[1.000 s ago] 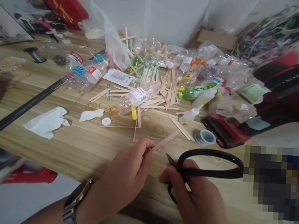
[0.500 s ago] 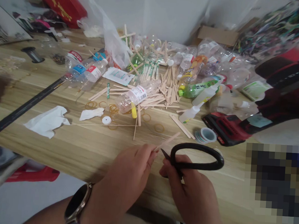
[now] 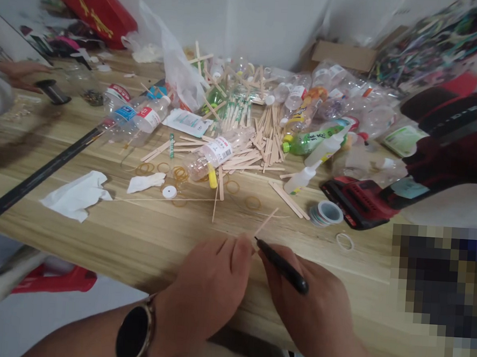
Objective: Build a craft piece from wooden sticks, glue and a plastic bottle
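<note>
My left hand [image 3: 216, 277], with a watch on its wrist, is closed around a thin wooden stick [image 3: 267, 221] whose far end sticks out above the fingers. In my right hand [image 3: 314, 299] is a pair of black-handled scissors [image 3: 285, 266], turned edge-on with the tip beside the stick and my left fingertips. How far the blades are apart is hidden. Beyond my hands lie rubber bands [image 3: 253, 202], a white spool [image 3: 169, 192] and a clear plastic bottle [image 3: 218, 151] with a yellow piece against it.
Flat wooden sticks [image 3: 269, 137] lie heaped mid-table, with plastic bottles [image 3: 316, 137] behind. To the right are glue bottles [image 3: 301, 179], a tape roll [image 3: 326, 213] and a red-black power drill [image 3: 362, 202]. A long black bar [image 3: 40, 174] crosses the left; another person's hand [image 3: 24, 71] reaches in there.
The scissors have turned from showing a broad handle loop to edge-on, and the right hand has rolled with them. The stick tip sits slightly further left. Another person's hand has appeared at far left.
</note>
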Tool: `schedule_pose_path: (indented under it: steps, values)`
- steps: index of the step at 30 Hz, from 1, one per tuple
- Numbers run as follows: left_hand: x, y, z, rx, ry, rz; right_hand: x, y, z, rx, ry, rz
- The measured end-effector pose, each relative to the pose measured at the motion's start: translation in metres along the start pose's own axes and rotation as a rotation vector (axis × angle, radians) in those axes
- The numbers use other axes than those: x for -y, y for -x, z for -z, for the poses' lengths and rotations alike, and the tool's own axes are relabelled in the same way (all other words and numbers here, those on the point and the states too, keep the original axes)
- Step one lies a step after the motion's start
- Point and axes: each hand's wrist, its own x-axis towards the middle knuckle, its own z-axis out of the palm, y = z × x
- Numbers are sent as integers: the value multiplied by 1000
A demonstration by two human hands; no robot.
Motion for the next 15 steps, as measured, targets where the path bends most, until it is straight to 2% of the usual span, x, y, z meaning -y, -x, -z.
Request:
schedule_pose_path:
  steps: [3, 5, 6, 9, 11, 13, 15]
  values:
    - [4, 1, -1, -29, -68, -120, -2, -6, 4, 238, -328, -147]
    - [8, 1, -1, 22, -70, -172, -4, -7, 3, 353, -441, -202]
    - [9, 1, -1, 78, -55, -172, -6, -8, 2, 339, -397, -192]
    - [11, 1, 0, 271, 12, -83, -11, -8, -4, 171, -107, -41]
    - [11, -1, 2, 302, 11, -39, -12, -12, -4, 148, -81, -18]
    - [10, -3, 2, 245, -41, -58, -9, -18, 0, 268, -281, -147]
    - [9, -4, 2, 180, -83, -101, -4, -23, 5, 464, -578, -311]
